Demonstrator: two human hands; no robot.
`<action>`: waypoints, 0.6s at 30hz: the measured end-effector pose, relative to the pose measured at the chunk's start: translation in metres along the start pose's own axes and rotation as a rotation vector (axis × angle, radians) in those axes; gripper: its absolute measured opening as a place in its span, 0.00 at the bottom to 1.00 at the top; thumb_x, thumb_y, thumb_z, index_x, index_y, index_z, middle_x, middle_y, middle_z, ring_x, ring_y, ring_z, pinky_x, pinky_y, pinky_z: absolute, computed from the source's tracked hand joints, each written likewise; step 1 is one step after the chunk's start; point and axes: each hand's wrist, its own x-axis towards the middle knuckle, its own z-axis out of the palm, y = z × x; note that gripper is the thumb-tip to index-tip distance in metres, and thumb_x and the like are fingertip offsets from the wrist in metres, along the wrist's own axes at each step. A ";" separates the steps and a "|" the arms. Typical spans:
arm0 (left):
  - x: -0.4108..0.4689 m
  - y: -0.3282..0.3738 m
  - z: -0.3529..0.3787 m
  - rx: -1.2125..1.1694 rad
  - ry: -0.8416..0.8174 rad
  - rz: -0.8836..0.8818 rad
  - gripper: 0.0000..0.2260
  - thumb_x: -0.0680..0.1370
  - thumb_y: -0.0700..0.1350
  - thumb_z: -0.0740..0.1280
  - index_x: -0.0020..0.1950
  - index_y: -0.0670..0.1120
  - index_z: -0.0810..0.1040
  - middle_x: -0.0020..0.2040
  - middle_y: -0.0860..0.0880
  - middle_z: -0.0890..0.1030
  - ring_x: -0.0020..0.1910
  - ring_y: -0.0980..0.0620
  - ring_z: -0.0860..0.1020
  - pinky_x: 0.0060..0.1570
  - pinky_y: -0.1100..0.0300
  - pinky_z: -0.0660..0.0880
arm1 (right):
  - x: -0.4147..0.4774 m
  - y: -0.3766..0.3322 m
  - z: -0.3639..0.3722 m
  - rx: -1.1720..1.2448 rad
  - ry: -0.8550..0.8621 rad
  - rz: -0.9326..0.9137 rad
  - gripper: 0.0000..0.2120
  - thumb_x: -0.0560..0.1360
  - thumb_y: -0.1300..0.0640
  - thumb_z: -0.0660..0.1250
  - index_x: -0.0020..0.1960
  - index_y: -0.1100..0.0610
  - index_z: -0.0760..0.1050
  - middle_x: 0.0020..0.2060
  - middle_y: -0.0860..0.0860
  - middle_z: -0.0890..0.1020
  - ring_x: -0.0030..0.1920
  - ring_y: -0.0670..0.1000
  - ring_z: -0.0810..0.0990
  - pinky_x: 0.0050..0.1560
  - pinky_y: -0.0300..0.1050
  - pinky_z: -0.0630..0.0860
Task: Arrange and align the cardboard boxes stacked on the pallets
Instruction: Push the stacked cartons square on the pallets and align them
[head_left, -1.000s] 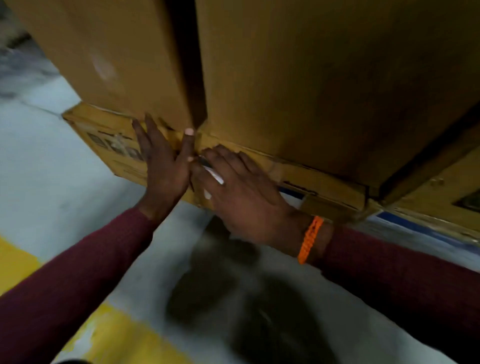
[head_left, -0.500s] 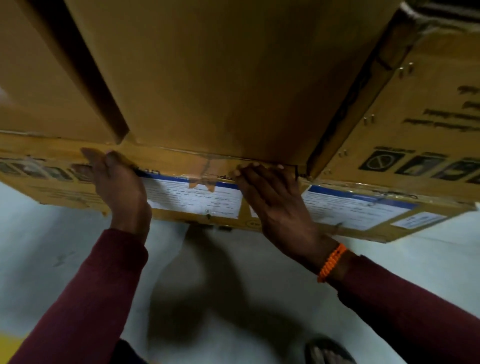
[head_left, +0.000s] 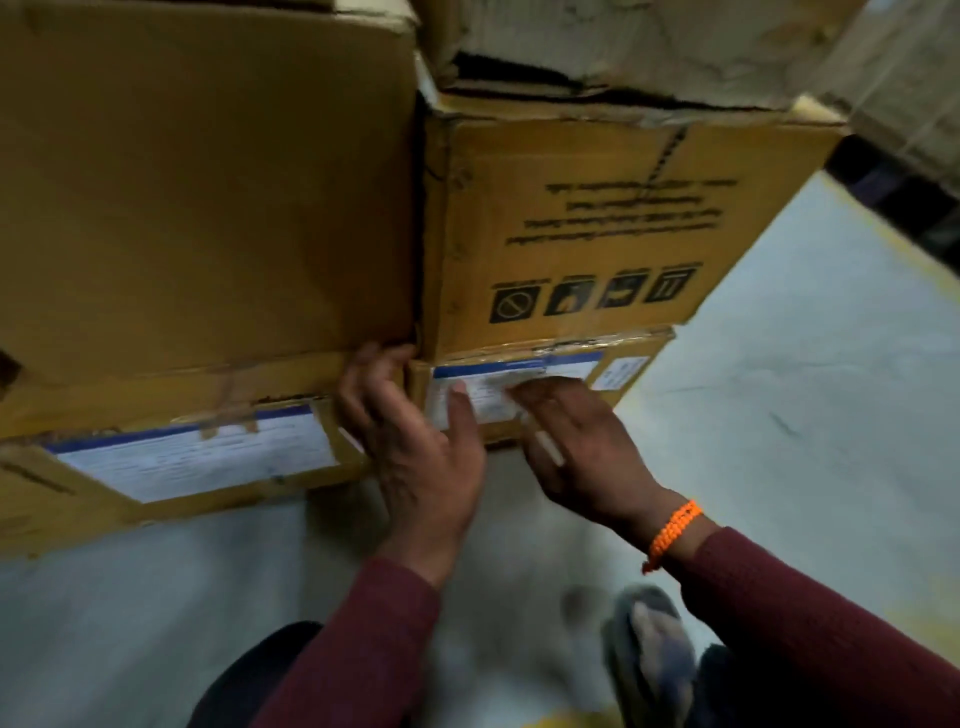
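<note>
While the person bends low by the stack, both hands are on the bottom boxes near the mid of the frame. The L hand (head_left: 415, 457) reaches up w/ its fingers close together & mostly straight. The tips are at the dark gap btw the low left box (head_left: 31, 499) & the low right box (head_left: 649, 345). Its thumb sticks out wide to the right, over the white label (head_left: 488, 397) on the low right box. It pinches nothing. The R hand (head_left: 582, 452) lies flat on that same label, fingers straight & a bit spread, pressing on the box front. It holds nothing too. The pic is blurry here, so I can't tell how hard either hand pushes. A big plain box (head_left: 208, 182) fills the upper left & sits on the low left box, which has its own long white label (head_left: 197, 457). A box w/ black signs (head_left: 571, 208) sits on the low right box, right side of center. On top of it, at the upper right, is a torn box (head_left: 623, 41). The low left box sticks out more toward the camera than the low right box. Grey floor (head_left: 805, 415) is at the right & bottom. An orange band (head_left: 672, 532) is on the R wrist, & a shoe (head_left: 649, 654) shows at the bottom.
</note>
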 end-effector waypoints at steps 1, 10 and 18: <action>-0.006 0.001 0.012 0.030 -0.073 0.073 0.21 0.79 0.51 0.68 0.69 0.50 0.65 0.71 0.43 0.62 0.71 0.47 0.64 0.67 0.56 0.66 | -0.011 0.014 -0.007 -0.003 0.107 0.106 0.18 0.77 0.59 0.69 0.66 0.63 0.76 0.59 0.58 0.80 0.59 0.59 0.76 0.58 0.59 0.77; -0.006 -0.033 0.031 0.403 -0.117 0.169 0.28 0.78 0.43 0.69 0.76 0.40 0.64 0.74 0.39 0.63 0.75 0.39 0.61 0.73 0.41 0.62 | -0.033 0.106 0.001 0.493 0.217 0.904 0.39 0.66 0.49 0.83 0.70 0.43 0.66 0.58 0.28 0.76 0.58 0.31 0.77 0.56 0.36 0.78; -0.007 -0.026 0.047 0.466 0.042 0.188 0.25 0.76 0.39 0.70 0.70 0.36 0.68 0.69 0.37 0.67 0.70 0.41 0.67 0.72 0.48 0.66 | -0.023 0.105 0.013 0.510 0.332 0.796 0.40 0.68 0.46 0.82 0.73 0.51 0.65 0.65 0.48 0.76 0.65 0.49 0.77 0.62 0.50 0.78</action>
